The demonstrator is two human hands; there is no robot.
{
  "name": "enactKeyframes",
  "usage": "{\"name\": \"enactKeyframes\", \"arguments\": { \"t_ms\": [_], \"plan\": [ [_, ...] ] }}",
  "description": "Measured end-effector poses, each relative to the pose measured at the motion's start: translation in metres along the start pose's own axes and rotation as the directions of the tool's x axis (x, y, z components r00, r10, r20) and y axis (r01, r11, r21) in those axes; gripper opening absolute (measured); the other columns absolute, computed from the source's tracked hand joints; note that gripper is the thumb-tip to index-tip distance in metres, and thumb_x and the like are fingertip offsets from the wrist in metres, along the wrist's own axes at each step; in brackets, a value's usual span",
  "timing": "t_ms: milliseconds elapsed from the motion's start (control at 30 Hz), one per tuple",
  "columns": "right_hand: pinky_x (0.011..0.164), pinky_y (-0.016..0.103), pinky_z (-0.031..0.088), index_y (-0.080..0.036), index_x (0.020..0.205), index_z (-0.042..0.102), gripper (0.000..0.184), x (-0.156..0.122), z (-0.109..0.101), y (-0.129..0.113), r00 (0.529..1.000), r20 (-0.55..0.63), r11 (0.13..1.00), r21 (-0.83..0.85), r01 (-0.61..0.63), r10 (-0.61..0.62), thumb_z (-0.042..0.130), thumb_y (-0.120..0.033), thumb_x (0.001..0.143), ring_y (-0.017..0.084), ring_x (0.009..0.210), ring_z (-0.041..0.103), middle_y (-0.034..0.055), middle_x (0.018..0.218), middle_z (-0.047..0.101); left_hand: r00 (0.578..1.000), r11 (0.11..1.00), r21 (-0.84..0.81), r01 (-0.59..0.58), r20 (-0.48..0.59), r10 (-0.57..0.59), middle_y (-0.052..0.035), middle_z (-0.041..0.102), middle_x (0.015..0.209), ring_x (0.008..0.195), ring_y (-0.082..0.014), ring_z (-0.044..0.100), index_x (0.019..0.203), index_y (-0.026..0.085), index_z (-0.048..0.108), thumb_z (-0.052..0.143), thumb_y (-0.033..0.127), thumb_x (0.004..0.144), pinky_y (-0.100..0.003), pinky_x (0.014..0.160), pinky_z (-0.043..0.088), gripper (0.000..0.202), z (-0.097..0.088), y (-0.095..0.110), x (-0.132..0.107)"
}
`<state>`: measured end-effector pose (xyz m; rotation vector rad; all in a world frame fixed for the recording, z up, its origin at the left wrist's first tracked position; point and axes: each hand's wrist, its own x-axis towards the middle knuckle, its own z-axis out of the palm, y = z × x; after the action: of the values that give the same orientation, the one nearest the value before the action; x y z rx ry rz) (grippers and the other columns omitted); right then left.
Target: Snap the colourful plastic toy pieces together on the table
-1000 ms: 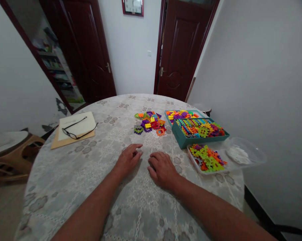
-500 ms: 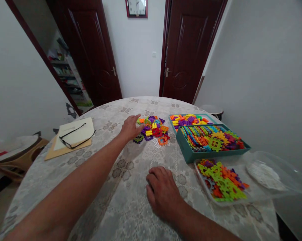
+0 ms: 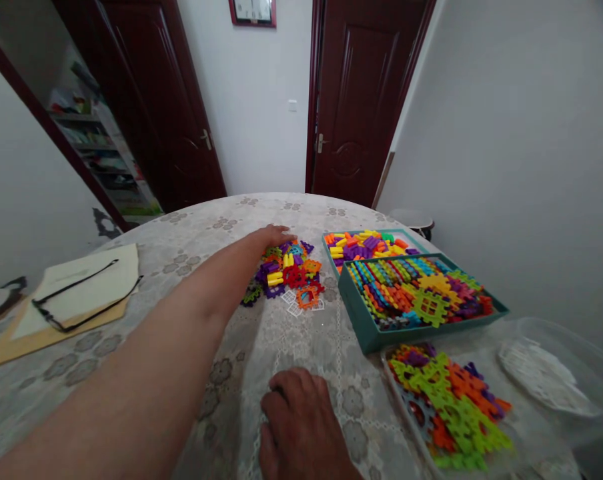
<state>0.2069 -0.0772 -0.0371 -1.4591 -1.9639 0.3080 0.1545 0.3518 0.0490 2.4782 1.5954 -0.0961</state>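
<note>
My left hand (image 3: 275, 235) reaches to the far side of a small pile of colourful plastic building pieces (image 3: 295, 275). Its fingers are stretched out over the pile's back edge, and the fingertips are partly hidden. Purple, orange, red and green gear-like pieces make up the heap, along with yellow tube-shaped connectors (image 3: 275, 279). White lattice pieces (image 3: 292, 303) lie at its near edge. Close to me, my right hand (image 3: 301, 417) rests on the tablecloth, fingers curled and together, with nothing visible in it.
On the right stand a teal box (image 3: 364, 323) of sorted pieces, a shallow teal lid (image 3: 330, 252) holding connectors, and a clear plastic tray (image 3: 399, 400) with green and orange pieces. White pieces (image 3: 546, 373) lie in clear plastic beside it. Black glasses (image 3: 56, 325) sit on papers (image 3: 89, 270) at left.
My left hand has moved from the pile's left side to its far edge. The view has shifted, so the table things appear further left. My right hand still rests on the cloth.
</note>
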Motion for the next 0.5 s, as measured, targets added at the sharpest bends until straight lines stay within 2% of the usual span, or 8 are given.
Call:
{"name": "enactKeyframes", "arguments": {
  "t_ms": [100, 200, 333, 500],
  "plan": [
    [0.094, 0.049, 0.045, -0.025, 0.099, 0.066, 0.031, 0.001, 0.000, 0.000, 1.000, 0.006, 1.000, 0.027, -0.002, 0.002, 0.077, -0.012, 0.073, 0.030, 0.108, 0.058, 0.0076, 0.115, 0.068, 0.991, 0.997, -0.006, -0.073, 0.108, 0.073, -0.0069, 0.060, 0.157, 0.138, -0.0286, 0.059, 0.152, 0.027, 0.060, 0.050, 0.074, 0.094, -0.034, 0.116, 0.045, 0.075, 0.006, -0.001, 0.009],
    [0.097, 0.050, 0.044, -0.025, 0.102, 0.066, 0.030, 0.001, -0.003, 0.000, 1.000, 0.011, 0.999, 0.039, 0.002, -0.002, 0.075, -0.012, 0.076, 0.030, 0.111, 0.057, 0.0077, 0.116, 0.067, 0.982, 0.994, -0.003, -0.112, 0.150, 0.111, -0.0048, 0.062, 0.155, 0.135, -0.0267, 0.062, 0.150, 0.029, 0.062, 0.054, 0.072, 0.093, -0.032, 0.114, 0.046, 0.072, 0.010, -0.001, 0.003],
    [0.096, 0.049, 0.044, -0.025, 0.103, 0.065, 0.028, 0.000, -0.007, -0.001, 1.000, 0.008, 0.999, 0.042, 0.015, -0.015, 0.073, -0.011, 0.080, 0.030, 0.109, 0.057, 0.0071, 0.116, 0.067, 0.980, 0.991, 0.011, -0.136, 0.146, 0.133, -0.0051, 0.062, 0.155, 0.136, -0.0271, 0.062, 0.151, 0.030, 0.060, 0.055, 0.072, 0.093, -0.032, 0.114, 0.046, 0.071, 0.016, 0.001, -0.025],
    [0.097, 0.050, 0.044, -0.025, 0.107, 0.064, 0.025, -0.002, -0.012, -0.004, 0.999, 0.038, 0.999, 0.036, 0.014, -0.016, 0.070, -0.012, 0.085, 0.030, 0.111, 0.056, 0.0074, 0.118, 0.065, 0.980, 0.988, 0.004, -0.158, 0.122, 0.156, -0.0052, 0.067, 0.150, 0.132, -0.0280, 0.065, 0.152, 0.032, 0.059, 0.055, 0.071, 0.093, -0.034, 0.112, 0.048, 0.070, 0.029, 0.006, -0.071]
  ]
}}
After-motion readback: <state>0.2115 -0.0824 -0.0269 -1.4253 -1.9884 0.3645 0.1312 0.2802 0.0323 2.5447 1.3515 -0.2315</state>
